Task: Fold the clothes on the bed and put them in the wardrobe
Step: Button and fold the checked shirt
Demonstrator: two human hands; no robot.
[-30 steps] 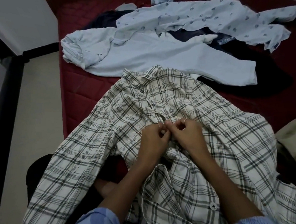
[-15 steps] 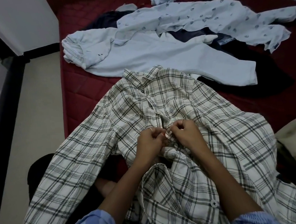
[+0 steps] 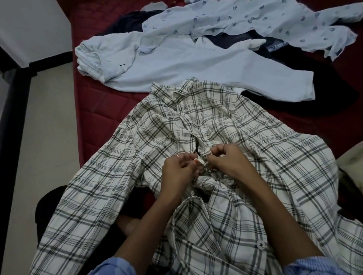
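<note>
Both hands' grip, seemingly, on plaid shirt (image 3: 256, 163)

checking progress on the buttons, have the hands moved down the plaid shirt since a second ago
Yes, slightly: both the left hand and right hand sit lower on the plaid shirt, farther from its collar.

Both hands have slid down the plaid shirt (image 3: 229, 119).

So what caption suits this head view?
Both hands, left and right, pinch the plaid shirt front on the red bed.
</note>
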